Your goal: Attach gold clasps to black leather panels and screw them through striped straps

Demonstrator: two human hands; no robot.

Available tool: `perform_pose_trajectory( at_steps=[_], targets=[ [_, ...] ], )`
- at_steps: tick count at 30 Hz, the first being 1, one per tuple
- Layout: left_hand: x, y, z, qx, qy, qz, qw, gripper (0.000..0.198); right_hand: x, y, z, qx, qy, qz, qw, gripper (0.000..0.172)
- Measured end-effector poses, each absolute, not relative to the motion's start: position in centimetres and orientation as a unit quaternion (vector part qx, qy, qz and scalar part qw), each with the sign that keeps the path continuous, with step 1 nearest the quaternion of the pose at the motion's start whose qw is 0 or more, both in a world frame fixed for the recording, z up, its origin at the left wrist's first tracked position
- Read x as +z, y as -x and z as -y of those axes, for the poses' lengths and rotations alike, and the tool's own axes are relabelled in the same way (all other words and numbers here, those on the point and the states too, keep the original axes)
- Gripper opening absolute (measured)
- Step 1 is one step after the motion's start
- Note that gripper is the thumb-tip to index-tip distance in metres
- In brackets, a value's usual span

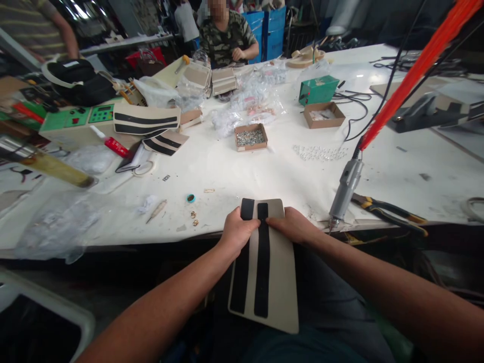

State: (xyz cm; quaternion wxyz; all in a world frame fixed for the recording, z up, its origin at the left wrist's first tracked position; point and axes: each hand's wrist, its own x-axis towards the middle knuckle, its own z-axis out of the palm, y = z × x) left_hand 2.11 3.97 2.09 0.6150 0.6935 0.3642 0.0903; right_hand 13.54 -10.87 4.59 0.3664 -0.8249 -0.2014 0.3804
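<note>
A beige panel with two black stripes (282,282) is held between my two hands at the table's front edge, its lower end over my lap. My left hand (239,229) grips its left edge, thumb lying on the front. On the right edge, my right hand (293,223) is closed the same way. Both thumb tips press near the top of the right-hand black stripe, close to a small dark spot. The fingers behind the panel are hidden. Right of my right hand hangs a grey electric screwdriver (346,189), tip down, beside yellow-and-black pliers (391,213).
On the white table (280,174) stand a box of small metal parts (251,137), another cardboard box (324,116) and a green power unit (318,89). More striped panels (146,121) lie at left near a red bottle (116,146). Across sits a person in camouflage (227,38).
</note>
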Motion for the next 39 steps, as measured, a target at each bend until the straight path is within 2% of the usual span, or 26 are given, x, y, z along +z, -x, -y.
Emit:
perform_pose_trajectory(
  at_steps=[13, 15, 17, 19, 20, 21, 23, 25, 27, 30, 33, 37, 39],
  targets=[
    [2.2, -2.4, -3.9, 0.092, -0.777, -0.362, 0.508, 0.027, 3.0, -13.0, 10.0, 0.319, 0.855, 0.193, 0.362, 0.027],
    [2.3, -2.1, -3.9, 0.099, -0.787, -0.353, 0.496, 0.04, 2.8, -13.0, 10.0, 0.319, 0.854, 0.195, 0.363, 0.028],
    [2.4, -1.7, -3.8, 0.115, -0.806, -0.351, 0.463, 0.069, 2.6, -13.0, 10.0, 0.318, 0.853, 0.198, 0.363, 0.029],
    [2.4, -1.2, -3.8, 0.151, -0.852, -0.326, 0.382, 0.094, 2.4, -13.1, 9.9, 0.316, 0.853, 0.202, 0.362, 0.03],
    [2.4, -1.0, -3.9, 0.175, -0.881, -0.295, 0.327, 0.097, 2.4, -13.2, 9.9, 0.315, 0.853, 0.204, 0.362, 0.031],
    [2.2, -0.8, -4.0, 0.196, -0.908, -0.252, 0.272, 0.093, 2.3, -13.2, 9.8, 0.313, 0.853, 0.208, 0.363, 0.032],
    [1.7, -0.5, -4.4, 0.223, -0.943, -0.146, 0.201, 0.067, 2.4, -13.3, 9.7, 0.31, 0.849, 0.219, 0.367, 0.031],
    [0.8, -0.5, -4.9, 0.225, -0.953, -0.063, 0.193, 0.039, 2.6, -13.2, 9.6, 0.304, 0.844, 0.234, 0.375, 0.03],
    [-0.1, -0.7, -5.5, 0.223, -0.95, -0.029, 0.216, 0.024, 2.9, -13.0, 9.5, 0.295, 0.839, 0.246, 0.385, 0.03],
    [-1.1, -1.0, -6.2, 0.221, -0.943, -0.038, 0.245, 0.021, 3.2, -13.3, 9.7, 0.276, 0.836, 0.282, 0.38, 0.029],
    [-1.3, -1.2, -6.6, 0.206, -0.942, -0.058, 0.26, 0.024, 3.5, -15.0, 10.2, 0.244, 0.854, 0.307, 0.341, 0.018],
    [-0.8, -1.4, -7.0, 0.191, -0.942, -0.071, 0.268, 0.026, 5.1, -19.4, 10.6, 0.169, 0.899, 0.26, 0.309, 0.029],
    [-0.6, -1.6, -7.3, 0.184, -0.945, -0.068, 0.263, 0.025, 6.5, -21.3, 11.0, 0.128, 0.903, 0.257, 0.319, 0.026]
  ],
)
